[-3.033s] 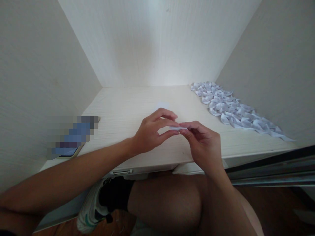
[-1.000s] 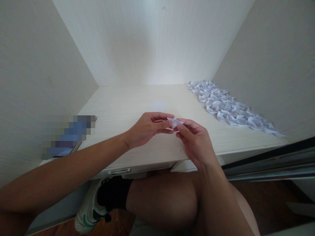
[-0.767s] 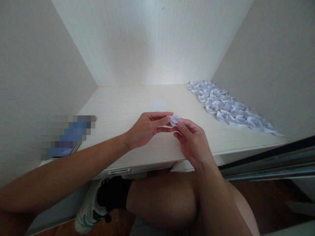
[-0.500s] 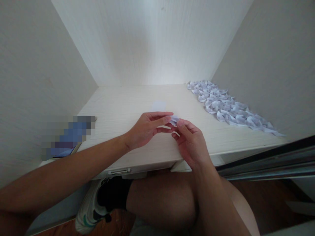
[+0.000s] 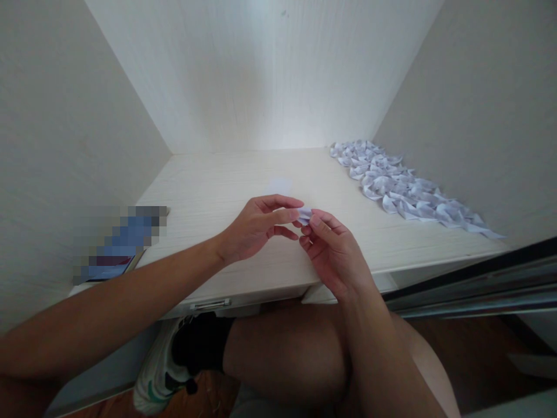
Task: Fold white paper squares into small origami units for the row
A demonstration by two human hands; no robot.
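A small piece of folded white paper [image 5: 305,215] is pinched between my two hands, above the front half of the white desk [image 5: 209,191]. My left hand [image 5: 261,226] grips its left end between thumb and fingers. On the other side, my right hand [image 5: 333,244] holds the right end, thumb on top and fingers curled beneath. Much of the paper is covered by the fingertips. Behind my hands a flat white sheet of paper [image 5: 281,186] lies on the desk, pale against its surface.
Many folded white paper pieces [image 5: 404,188] lie in a long pile along the right wall. A blurred-out device with a bluish screen [image 5: 126,238] leans at the left. Below the desk edge are a drawer handle [image 5: 211,304] and my crossed leg [image 5: 287,354].
Both hands stay on the folded paper and have shifted very slightly left. The fingers of my left hand have moved a little on the paper. The pile looks the same.
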